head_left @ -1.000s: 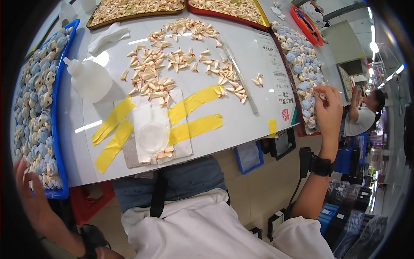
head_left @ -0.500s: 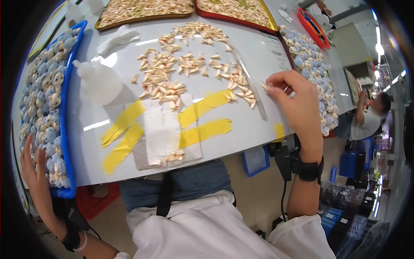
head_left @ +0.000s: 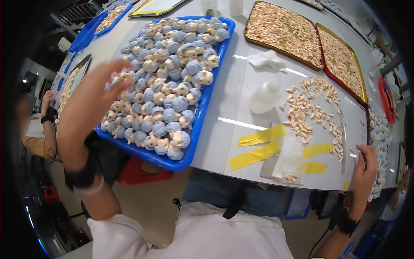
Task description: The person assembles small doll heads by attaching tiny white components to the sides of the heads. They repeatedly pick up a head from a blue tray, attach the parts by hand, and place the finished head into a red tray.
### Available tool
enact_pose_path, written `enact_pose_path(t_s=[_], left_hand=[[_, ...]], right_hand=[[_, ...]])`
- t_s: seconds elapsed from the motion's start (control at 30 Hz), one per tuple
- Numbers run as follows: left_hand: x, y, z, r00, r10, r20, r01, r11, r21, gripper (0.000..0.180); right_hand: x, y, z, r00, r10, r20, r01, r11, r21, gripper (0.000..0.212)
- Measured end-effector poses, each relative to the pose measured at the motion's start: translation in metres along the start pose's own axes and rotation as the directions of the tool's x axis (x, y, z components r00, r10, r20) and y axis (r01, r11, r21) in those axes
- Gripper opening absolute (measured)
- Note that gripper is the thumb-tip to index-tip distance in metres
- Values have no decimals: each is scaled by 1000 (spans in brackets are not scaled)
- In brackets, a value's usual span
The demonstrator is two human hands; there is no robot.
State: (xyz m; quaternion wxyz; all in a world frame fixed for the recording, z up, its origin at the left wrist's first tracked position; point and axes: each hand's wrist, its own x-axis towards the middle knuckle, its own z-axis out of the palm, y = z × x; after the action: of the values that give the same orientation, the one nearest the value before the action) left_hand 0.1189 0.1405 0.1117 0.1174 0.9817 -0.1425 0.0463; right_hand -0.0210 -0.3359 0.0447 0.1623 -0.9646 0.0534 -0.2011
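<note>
A blue tray (head_left: 199, 142) full of small doll heads (head_left: 172, 103), cream-faced with light blue hair, lies left of centre. My left hand (head_left: 82, 108) is over its left edge, blurred, thumb and fingers apart beside some heads; no held head can be made out. At the right table edge, my right hand (head_left: 365, 170) pinches a small cream cone-shaped piece (head_left: 352, 149) at its fingertips. Many similar red-marked cream cones (head_left: 297, 110) lie loose on the table. Below them, a pale pad (head_left: 288, 159) is flanked by yellow tape (head_left: 255, 155), with a few cones on its near edge.
A white squeeze bottle (head_left: 265, 98) and crumpled tissue (head_left: 266, 60) stand behind the pad. Two trays of cones (head_left: 282, 36) lie at the back. A thin rod (head_left: 343, 142) lies right of the loose cones. More doll heads (head_left: 378, 134) are at far right. Another person (head_left: 36, 142) is at left.
The view has swung left, bringing the blue tray toward the middle. My left hand has lifted from the tray's near end to its left side. The right hand still pinches the cone.
</note>
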Motion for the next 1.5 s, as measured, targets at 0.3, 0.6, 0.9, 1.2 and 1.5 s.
enact_pose_path(t_s=[0.3,0.6,0.9,1.2,1.5], left_hand=[[36,10,35,994,50,96,-40,995,-95,21],[-17,35,24,995,59,-75,-95,680,-727,13],[-83,93,61,973,-228,21,-2,-101,-995,43],[-104,127,104,987,61,146,158,-368,-916,34],[-101,135,123,982,107,154,182,-332,-926,36]], right_hand=[[-15,1,-16,996,84,-29,-81,992,97,9],[-20,-1,-17,971,240,7,-220,879,424,9],[-16,-32,-13,971,226,80,-229,775,589,12],[9,-98,11,975,178,132,-222,762,608,13],[24,-127,20,932,-266,248,138,889,437,18]])
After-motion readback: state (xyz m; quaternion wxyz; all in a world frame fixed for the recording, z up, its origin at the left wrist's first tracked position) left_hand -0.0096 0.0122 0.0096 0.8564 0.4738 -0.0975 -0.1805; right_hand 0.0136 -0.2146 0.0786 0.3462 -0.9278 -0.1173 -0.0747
